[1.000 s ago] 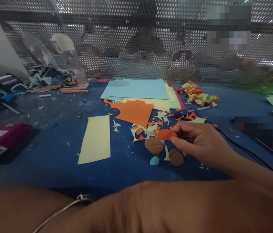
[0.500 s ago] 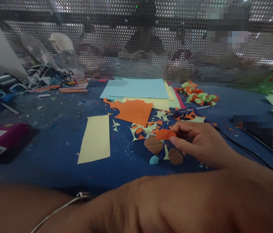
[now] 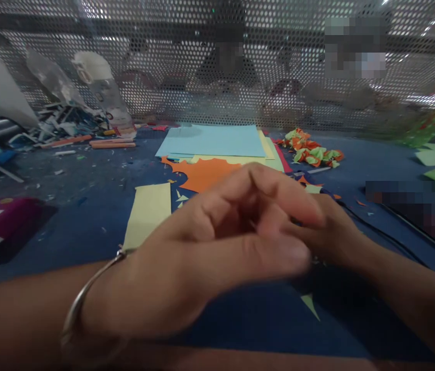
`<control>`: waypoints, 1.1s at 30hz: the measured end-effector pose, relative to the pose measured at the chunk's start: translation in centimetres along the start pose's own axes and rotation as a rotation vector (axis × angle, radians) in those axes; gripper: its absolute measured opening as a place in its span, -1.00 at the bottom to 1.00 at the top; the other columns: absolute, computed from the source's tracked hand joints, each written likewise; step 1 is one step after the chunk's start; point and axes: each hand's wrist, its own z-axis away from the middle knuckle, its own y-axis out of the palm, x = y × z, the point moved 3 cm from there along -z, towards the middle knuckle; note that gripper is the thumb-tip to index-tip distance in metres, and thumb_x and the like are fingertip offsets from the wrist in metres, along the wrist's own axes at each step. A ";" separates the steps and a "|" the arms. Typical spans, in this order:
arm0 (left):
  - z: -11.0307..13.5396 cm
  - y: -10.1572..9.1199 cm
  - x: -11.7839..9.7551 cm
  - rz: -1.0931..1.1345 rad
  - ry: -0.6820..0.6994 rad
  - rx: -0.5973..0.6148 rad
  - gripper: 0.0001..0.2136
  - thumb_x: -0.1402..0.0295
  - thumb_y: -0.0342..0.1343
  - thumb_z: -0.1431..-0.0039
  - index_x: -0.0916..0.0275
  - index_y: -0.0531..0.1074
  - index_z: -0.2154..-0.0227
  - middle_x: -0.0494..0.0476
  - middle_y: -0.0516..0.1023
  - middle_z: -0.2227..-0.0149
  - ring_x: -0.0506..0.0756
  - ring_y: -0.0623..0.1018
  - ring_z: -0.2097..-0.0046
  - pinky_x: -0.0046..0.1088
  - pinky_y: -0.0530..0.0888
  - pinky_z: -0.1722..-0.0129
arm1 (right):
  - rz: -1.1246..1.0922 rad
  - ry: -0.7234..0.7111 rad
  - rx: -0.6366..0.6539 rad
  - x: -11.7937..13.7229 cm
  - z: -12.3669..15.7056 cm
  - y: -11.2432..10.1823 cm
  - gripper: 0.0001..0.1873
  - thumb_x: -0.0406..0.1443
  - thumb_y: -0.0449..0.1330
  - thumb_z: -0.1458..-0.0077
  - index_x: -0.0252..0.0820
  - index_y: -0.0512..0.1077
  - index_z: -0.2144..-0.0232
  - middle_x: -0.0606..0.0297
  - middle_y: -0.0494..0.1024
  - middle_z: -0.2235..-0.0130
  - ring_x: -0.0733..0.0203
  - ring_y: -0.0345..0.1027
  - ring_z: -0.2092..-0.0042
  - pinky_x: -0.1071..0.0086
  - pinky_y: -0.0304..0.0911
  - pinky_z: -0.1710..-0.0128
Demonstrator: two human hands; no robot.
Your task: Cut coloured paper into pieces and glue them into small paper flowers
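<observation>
My left hand (image 3: 202, 252), a silver bangle at its wrist, is raised over the middle of the table. Its fingers are curved and the thumb stands apart from the index finger, with nothing visible between them. Behind its fingertips is my right hand (image 3: 327, 226); its fingers are hidden, so what it holds cannot be seen. The left hand blocks the view of the table's centre. Past it, part of a scalloped orange paper sheet (image 3: 205, 172) shows. A pale yellow paper strip (image 3: 148, 211) lies left. A pale green pointed scrap (image 3: 310, 306) appears below the hands.
Stacked coloured paper, light blue sheet (image 3: 213, 140) on top, lies toward a perforated metal screen (image 3: 155, 67). Crumpled orange and green paper (image 3: 312, 149) is right of it. A bottle (image 3: 111, 95), a purple device (image 3: 3, 224) and clutter stand left; a black cable (image 3: 379, 226) runs right.
My left hand has swung up from the bottom foreground to the centre, in front of my right hand. The orange piece earlier pinched by my right hand is out of sight.
</observation>
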 end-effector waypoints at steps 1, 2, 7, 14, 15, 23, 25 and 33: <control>-1.1 0.2 -1.0 -0.089 -0.012 -0.024 -0.72 0.24 0.21 -0.25 0.08 0.43 0.00 0.07 0.51 0.25 0.07 0.51 0.20 -0.38 0.48 0.23 | 0.007 -0.006 0.012 0.1 0.0 0.0 -0.80 -0.18 0.20 -0.08 -0.16 0.40 0.50 0.34 0.44 0.57 0.26 0.30 0.54 0.41 0.19 0.57; -2.1 0.5 -2.0 -0.189 -0.009 -0.004 -0.73 0.27 0.20 -0.26 0.09 0.42 0.00 0.08 0.51 0.20 0.07 0.51 0.15 -0.38 0.47 0.18 | 0.021 -0.012 0.019 0.3 -0.1 -0.1 -0.81 -0.19 0.20 -0.07 -0.16 0.40 0.50 0.34 0.45 0.56 0.27 0.31 0.54 0.41 0.19 0.57; -4.6 1.2 -3.9 -0.469 -0.013 0.078 -0.50 0.29 0.27 -0.17 0.17 0.29 -0.13 0.14 0.53 0.05 0.09 0.51 0.04 -0.39 0.44 0.14 | 0.044 -0.014 0.056 0.6 -0.1 0.1 -0.83 -0.25 0.20 -0.03 -0.16 0.35 0.54 0.40 0.40 0.61 0.32 0.25 0.57 0.45 0.14 0.57; -5.0 1.1 -2.6 -0.466 -0.142 0.163 -0.59 0.46 0.21 -0.11 0.24 0.33 -0.04 0.02 0.56 0.33 0.01 0.51 0.32 -0.46 0.38 0.29 | -0.006 0.041 0.141 0.5 0.0 0.7 -0.84 -0.22 0.20 -0.04 -0.17 0.38 0.49 0.38 0.45 0.60 0.31 0.29 0.57 0.44 0.18 0.55; -4.9 1.2 -2.7 -0.465 -0.160 0.163 -0.61 0.44 0.20 -0.11 0.24 0.35 -0.02 0.01 0.55 0.35 0.01 0.50 0.34 -0.47 0.37 0.32 | 0.003 0.041 0.145 0.6 0.0 0.7 -0.84 -0.22 0.20 -0.05 -0.17 0.39 0.49 0.37 0.46 0.60 0.31 0.30 0.56 0.44 0.18 0.54; -4.9 0.9 -2.5 -0.389 -0.206 0.160 -0.67 0.46 0.23 -0.09 0.27 0.47 0.04 -0.03 0.50 0.44 -0.02 0.44 0.41 -0.50 0.31 0.38 | 0.029 -0.005 0.149 0.7 0.1 0.5 -0.81 -0.21 0.22 -0.12 -0.18 0.43 0.48 0.39 0.44 0.59 0.35 0.25 0.56 0.46 0.15 0.56; -5.0 0.7 -2.1 -0.247 -0.273 0.115 -0.70 0.48 0.26 -0.07 0.30 0.51 0.08 -0.02 0.50 0.44 -0.02 0.44 0.40 -0.50 0.33 0.37 | 0.049 -0.036 0.086 0.7 0.1 0.1 -0.78 -0.18 0.21 -0.15 -0.19 0.47 0.45 0.39 0.44 0.58 0.36 0.25 0.57 0.46 0.14 0.58; -4.8 1.4 -1.2 0.326 -0.502 -0.157 -0.92 0.55 0.26 -0.09 0.34 0.47 0.43 0.06 0.55 0.45 -0.04 0.53 0.41 -0.52 0.47 0.31 | 0.421 -0.366 -0.208 2.0 1.0 -0.2 -0.92 -0.31 0.19 -0.21 -0.15 0.49 0.26 0.29 0.53 0.38 0.32 0.34 0.48 0.42 0.27 0.47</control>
